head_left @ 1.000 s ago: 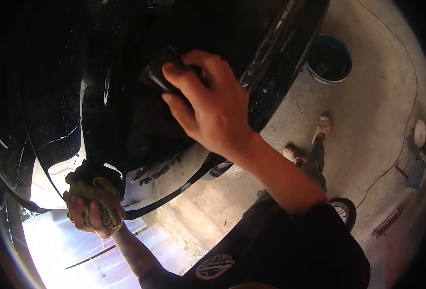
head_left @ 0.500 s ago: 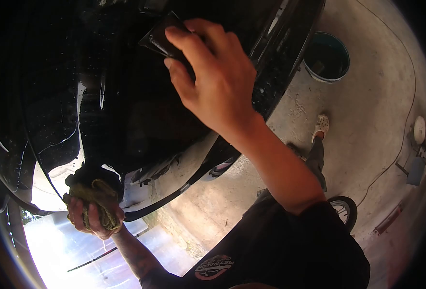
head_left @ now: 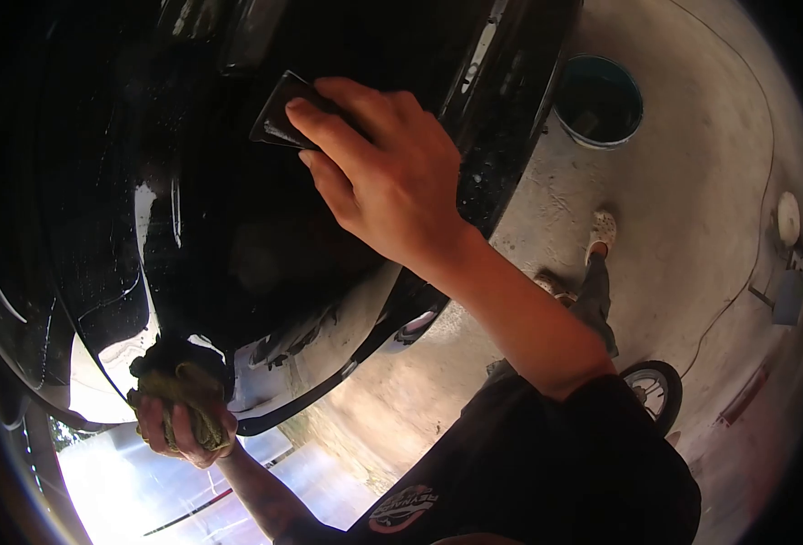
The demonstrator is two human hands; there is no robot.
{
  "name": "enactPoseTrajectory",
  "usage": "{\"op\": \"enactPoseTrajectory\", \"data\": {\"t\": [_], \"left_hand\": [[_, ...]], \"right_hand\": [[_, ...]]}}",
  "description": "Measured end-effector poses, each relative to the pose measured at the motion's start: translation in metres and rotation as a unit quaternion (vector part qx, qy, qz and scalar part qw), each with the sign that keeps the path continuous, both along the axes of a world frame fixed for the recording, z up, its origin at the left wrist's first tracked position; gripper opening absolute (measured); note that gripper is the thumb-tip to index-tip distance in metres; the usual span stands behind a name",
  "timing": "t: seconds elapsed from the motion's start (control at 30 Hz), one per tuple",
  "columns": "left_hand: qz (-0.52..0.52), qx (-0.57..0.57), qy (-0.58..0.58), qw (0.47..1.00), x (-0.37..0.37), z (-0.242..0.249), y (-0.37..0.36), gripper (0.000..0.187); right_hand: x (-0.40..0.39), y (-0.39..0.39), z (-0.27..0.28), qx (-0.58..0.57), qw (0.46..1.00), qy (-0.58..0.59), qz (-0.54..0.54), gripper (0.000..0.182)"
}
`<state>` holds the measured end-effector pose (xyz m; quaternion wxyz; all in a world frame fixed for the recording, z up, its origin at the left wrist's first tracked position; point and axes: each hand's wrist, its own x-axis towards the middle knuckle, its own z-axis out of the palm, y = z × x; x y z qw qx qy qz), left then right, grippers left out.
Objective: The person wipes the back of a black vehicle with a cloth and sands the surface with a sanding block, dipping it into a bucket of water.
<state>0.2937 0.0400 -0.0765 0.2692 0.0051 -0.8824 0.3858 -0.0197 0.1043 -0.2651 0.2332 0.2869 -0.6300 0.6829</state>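
Observation:
My right hand (head_left: 388, 173) is closed over a dark piece of sandpaper (head_left: 279, 111), pressed against the glossy black car panel (head_left: 238, 218). The sheet's corner and straight edge stick out past my fingertips, and whatever lies under my palm is hidden. Lower left, my left hand (head_left: 183, 431) grips a bunched yellow-green cloth (head_left: 179, 386) beside the panel's lower edge. Bright reflections and small light specks show on the panel around both hands.
A dark bucket (head_left: 598, 141) stands on the concrete floor (head_left: 692, 182) right of the car. A small spoked wheel (head_left: 655, 395) is near my right side. A cord (head_left: 769, 173) runs along the floor, and a grey object (head_left: 787, 298) lies at the far right.
My right hand with the sandpaper has slid slightly toward me over the panel. My left hand keeps its hold on the cloth. The whole view has shifted a little.

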Motion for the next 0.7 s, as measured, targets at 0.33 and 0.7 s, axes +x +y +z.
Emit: {"op": "enactPoseTrajectory", "data": {"t": [0.33,0.7], "left_hand": [[0.010,0.001,0.003,1.000,-0.001,0.000,0.002,0.042],[0.000,0.013,0.001,1.000,-0.002,0.001,0.001,0.045]], "right_hand": [[-0.022,-0.004,-0.003,-0.004,1.000,0.012,-0.017,0.038],[-0.041,-0.009,-0.001,-0.008,1.000,0.008,-0.015,0.036]]}}
